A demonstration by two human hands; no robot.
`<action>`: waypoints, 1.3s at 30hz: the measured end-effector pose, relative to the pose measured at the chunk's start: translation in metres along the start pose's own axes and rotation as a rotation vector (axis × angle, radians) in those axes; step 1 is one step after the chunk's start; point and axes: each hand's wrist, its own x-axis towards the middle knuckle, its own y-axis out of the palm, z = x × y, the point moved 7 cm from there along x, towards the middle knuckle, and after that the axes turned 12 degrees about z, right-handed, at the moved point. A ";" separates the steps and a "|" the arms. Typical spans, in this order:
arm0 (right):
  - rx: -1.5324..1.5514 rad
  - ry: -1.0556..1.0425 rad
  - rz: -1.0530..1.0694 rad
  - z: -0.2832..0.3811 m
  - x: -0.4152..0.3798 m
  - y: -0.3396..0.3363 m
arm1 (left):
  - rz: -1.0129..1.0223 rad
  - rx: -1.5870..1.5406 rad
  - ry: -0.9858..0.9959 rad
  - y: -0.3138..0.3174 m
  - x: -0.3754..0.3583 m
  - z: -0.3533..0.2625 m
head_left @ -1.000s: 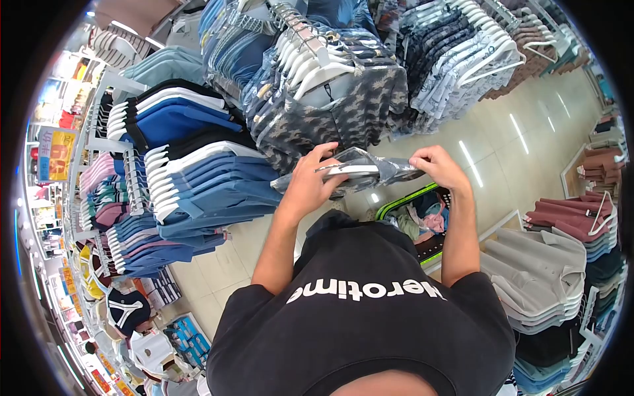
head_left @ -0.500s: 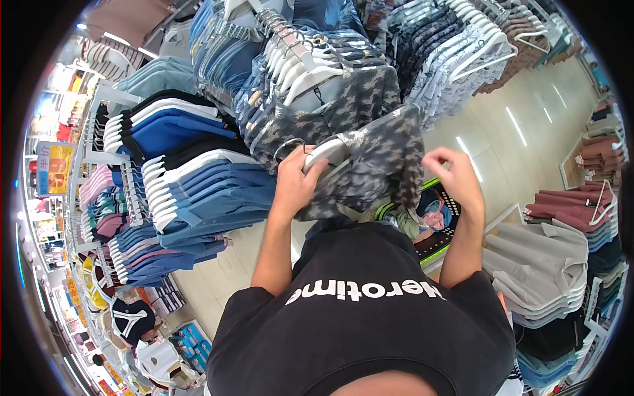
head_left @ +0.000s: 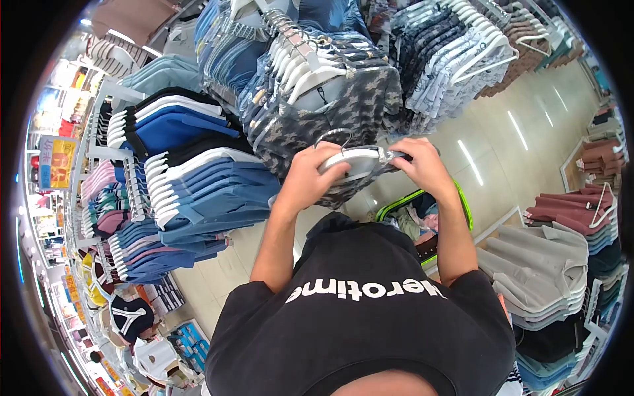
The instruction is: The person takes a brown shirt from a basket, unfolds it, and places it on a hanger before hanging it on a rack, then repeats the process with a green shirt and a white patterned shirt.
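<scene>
A person's left hand (head_left: pixel 313 173) pinches a white hanger (head_left: pixel 360 164) between thumb and fingers; the right hand (head_left: pixel 421 165) pinches the shirt (head_left: pixel 345 192) on it. The shirt is held before the chest, near similar shirts (head_left: pixel 360 105) on a rack. By the right forearm stands a green-rimmed basket (head_left: pixel 469 206) containing clothes. Blue tops (head_left: pixel 214 191) hang left, grey tops (head_left: pixel 528 264) right.

Basket (head_left: pixel 469 210) partly hidden by right forearm (head_left: pixel 456 228), hanger (head_left: pixel 360 154) partly covered by left fingers (head_left: pixel 322 153), lower-left signs (head_left: pixel 104 384) illegibly small
</scene>
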 end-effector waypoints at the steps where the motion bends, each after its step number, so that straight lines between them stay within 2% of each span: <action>1: 0.000 0.018 -0.008 -0.002 0.003 -0.001 | -0.083 -0.159 -0.048 -0.007 -0.004 0.010; 2: 0.001 0.009 -0.003 -0.001 0.004 -0.002 | -0.165 -0.318 -0.096 -0.013 -0.010 0.019; 4: 0.125 0.079 -0.061 -0.012 -0.001 -0.012 | -0.179 -0.264 -0.116 -0.025 -0.023 0.028; 6: 0.139 0.096 -0.098 -0.021 -0.004 -0.020 | -0.139 0.039 -0.252 -0.029 -0.038 0.042; 7: 0.167 0.165 -0.137 -0.025 -0.008 -0.027 | -0.136 0.148 -0.258 -0.027 -0.045 0.051; 8: 0.193 0.234 -0.176 -0.031 -0.013 -0.033 | -0.138 0.147 -0.259 -0.024 -0.052 0.062; 11: 0.142 0.200 -0.232 -0.036 -0.017 -0.047 | -0.280 -0.100 -0.406 -0.021 -0.074 0.100; 12: 0.153 0.218 -0.251 -0.039 -0.019 -0.051 | -0.281 -0.103 -0.404 -0.023 -0.078 0.104; 15: 0.176 0.243 -0.280 -0.049 -0.024 -0.058 | -0.256 -0.385 -0.515 -0.023 -0.097 0.121; 16: 0.191 0.256 -0.295 -0.051 -0.025 -0.060 | -0.262 -0.391 -0.516 -0.025 -0.098 0.121; 18: 0.212 0.258 -0.304 -0.048 -0.025 -0.063 | -0.458 -0.371 -0.372 -0.042 -0.100 0.111; 20: 0.221 0.220 -0.275 -0.043 -0.024 -0.063 | -0.486 -0.361 -0.415 -0.046 -0.100 0.121; 22: 0.179 0.192 -0.245 -0.033 -0.016 -0.058 | -0.623 -0.125 -0.192 -0.054 -0.090 0.102; 23: 0.154 0.138 -0.255 -0.030 -0.010 -0.054 | -0.571 -0.290 -0.203 -0.047 -0.084 0.097; 24: 0.128 0.082 -0.264 -0.025 -0.004 -0.052 | -0.486 -0.276 -0.233 -0.038 -0.078 0.094; 26: 0.109 0.108 -0.235 -0.023 0.009 -0.050 | -0.345 -0.066 -0.229 -0.034 -0.065 0.074; 27: 0.107 0.097 -0.232 -0.026 0.016 -0.048 | -0.351 -0.074 -0.285 -0.031 -0.066 0.084; 32: 0.138 0.052 -0.199 -0.028 0.061 -0.050 | -0.451 -0.020 -0.291 -0.048 -0.066 0.090; 34: 0.138 0.031 -0.175 -0.029 0.079 -0.052 | -0.558 0.092 -0.211 -0.060 -0.067 0.089; 39: 0.184 -0.019 -0.117 -0.023 0.112 -0.048 | -0.662 0.103 -0.165 -0.070 -0.071 0.106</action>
